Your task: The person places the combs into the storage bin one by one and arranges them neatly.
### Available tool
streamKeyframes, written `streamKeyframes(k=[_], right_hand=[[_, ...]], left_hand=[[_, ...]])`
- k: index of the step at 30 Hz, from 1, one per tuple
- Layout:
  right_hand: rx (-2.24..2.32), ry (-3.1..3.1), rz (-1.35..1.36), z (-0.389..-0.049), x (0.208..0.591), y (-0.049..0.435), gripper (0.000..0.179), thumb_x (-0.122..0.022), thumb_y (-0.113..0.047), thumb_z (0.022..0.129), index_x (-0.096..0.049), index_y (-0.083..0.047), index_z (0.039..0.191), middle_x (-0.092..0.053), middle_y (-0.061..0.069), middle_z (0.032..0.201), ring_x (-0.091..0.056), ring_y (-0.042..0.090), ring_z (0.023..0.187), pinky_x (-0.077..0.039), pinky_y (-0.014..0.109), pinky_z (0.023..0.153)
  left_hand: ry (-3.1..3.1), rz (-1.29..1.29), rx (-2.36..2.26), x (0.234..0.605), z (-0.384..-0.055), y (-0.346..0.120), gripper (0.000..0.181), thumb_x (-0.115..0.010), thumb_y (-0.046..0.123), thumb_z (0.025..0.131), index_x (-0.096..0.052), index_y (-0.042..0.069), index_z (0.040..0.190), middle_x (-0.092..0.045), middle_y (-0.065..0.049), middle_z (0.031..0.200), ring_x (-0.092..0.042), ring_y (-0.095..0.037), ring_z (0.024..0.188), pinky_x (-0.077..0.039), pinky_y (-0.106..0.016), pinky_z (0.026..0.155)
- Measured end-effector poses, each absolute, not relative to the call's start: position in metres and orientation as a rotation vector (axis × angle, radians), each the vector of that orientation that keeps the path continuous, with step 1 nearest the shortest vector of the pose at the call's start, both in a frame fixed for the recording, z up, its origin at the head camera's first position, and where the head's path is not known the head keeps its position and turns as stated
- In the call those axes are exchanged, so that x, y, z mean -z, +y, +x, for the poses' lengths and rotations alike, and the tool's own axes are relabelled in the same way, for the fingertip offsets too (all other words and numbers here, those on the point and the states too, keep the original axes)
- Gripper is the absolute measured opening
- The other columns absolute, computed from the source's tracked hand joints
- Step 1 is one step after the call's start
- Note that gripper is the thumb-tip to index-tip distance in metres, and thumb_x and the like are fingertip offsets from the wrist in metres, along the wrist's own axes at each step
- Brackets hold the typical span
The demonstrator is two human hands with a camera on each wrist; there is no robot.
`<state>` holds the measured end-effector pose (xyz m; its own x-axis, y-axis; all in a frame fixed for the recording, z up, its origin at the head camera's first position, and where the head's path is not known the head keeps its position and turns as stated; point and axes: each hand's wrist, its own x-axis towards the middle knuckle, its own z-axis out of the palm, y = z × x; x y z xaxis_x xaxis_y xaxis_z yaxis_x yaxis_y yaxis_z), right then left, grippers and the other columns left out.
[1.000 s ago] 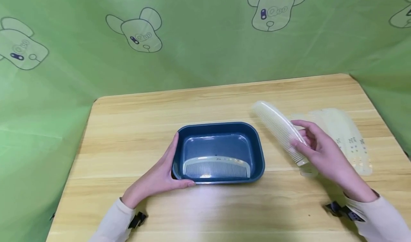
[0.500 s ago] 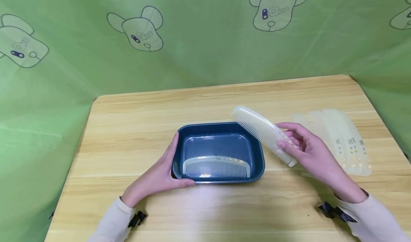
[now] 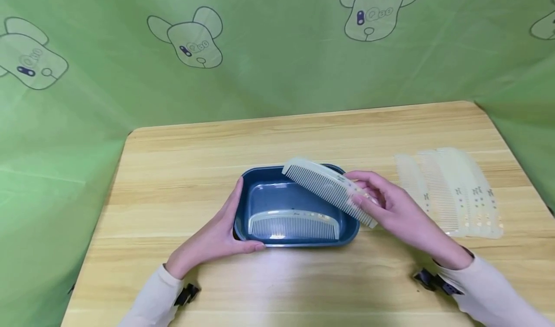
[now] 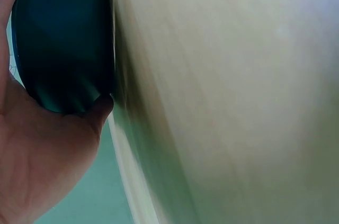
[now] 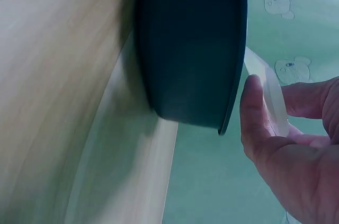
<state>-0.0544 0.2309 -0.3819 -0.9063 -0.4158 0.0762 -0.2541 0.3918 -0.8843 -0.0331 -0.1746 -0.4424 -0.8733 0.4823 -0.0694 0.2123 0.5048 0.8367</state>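
Note:
A dark blue plastic box stands on the table. My left hand holds its left end, thumb along the front wall and fingers on the left side; the left wrist view shows the box wall between thumb and fingers. Inside, along the front, lies one pale comb. My right hand pinches a second pale translucent comb by its right end, tilted above the box's right part, teeth towards the front. In the right wrist view this held comb appears edge-on beyond the box's rim.
Several more pale combs lie overlapping in a fan on the right of the wooden table. A green cloth with printed cartoon heads hangs behind the table and at its sides.
My right hand has carried its comb leftward from beside the fanned combs to above the box, turning it flatter. The left hand, the box and the comb inside stay in place.

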Motion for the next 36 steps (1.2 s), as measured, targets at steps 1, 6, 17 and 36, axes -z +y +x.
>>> streamKeyframes(k=[1, 6, 17, 36], right_hand=[[1.529, 2.480, -0.616, -0.055, 0.382, 0.229, 0.047, -0.067, 0.000, 0.108, -0.059, -0.009, 0.153, -0.070, 0.008, 0.111, -0.066, 0.016, 0.089, -0.055, 0.023, 0.070], [1.499, 2.448, -0.648, -0.057, 0.384, 0.220, 0.043, -0.066, -0.001, 0.109, -0.061, -0.009, 0.151, -0.073, 0.006, 0.125, -0.070, 0.016, 0.099, -0.057, 0.022, 0.080], [1.430, 2.401, -0.733, -0.060, 0.385, 0.202, 0.039, -0.059, 0.000, 0.112, -0.062, -0.007, 0.150, -0.068, 0.002, 0.101, -0.062, 0.017, 0.083, -0.054, 0.027, 0.067], [1.143, 2.397, -0.928, -0.069, 0.388, 0.174, 0.030, -0.057, 0.000, 0.112, -0.069, -0.007, 0.140, -0.069, -0.002, 0.114, -0.056, 0.014, 0.090, -0.051, 0.034, 0.078]], left_hand=[[2.456, 0.580, -1.307, 0.442, -0.033, -0.175, 0.147, -0.098, 0.046, 0.083, 0.015, 0.027, 0.175, 0.007, 0.001, 0.182, -0.011, -0.029, 0.165, -0.026, -0.060, 0.126], [2.454, 0.566, -1.302, 0.443, -0.032, -0.175, 0.147, -0.097, 0.048, 0.083, 0.015, 0.028, 0.175, 0.008, 0.002, 0.182, -0.010, -0.028, 0.165, -0.025, -0.058, 0.127], [2.446, 0.556, -1.298, 0.441, -0.031, -0.175, 0.146, -0.096, 0.050, 0.083, 0.016, 0.031, 0.174, 0.008, 0.003, 0.181, -0.009, -0.028, 0.165, -0.024, -0.058, 0.127], [2.447, 0.573, -1.305, 0.442, -0.033, -0.175, 0.146, -0.097, 0.048, 0.084, 0.016, 0.026, 0.175, 0.009, 0.003, 0.181, -0.008, -0.026, 0.165, -0.024, -0.058, 0.127]])
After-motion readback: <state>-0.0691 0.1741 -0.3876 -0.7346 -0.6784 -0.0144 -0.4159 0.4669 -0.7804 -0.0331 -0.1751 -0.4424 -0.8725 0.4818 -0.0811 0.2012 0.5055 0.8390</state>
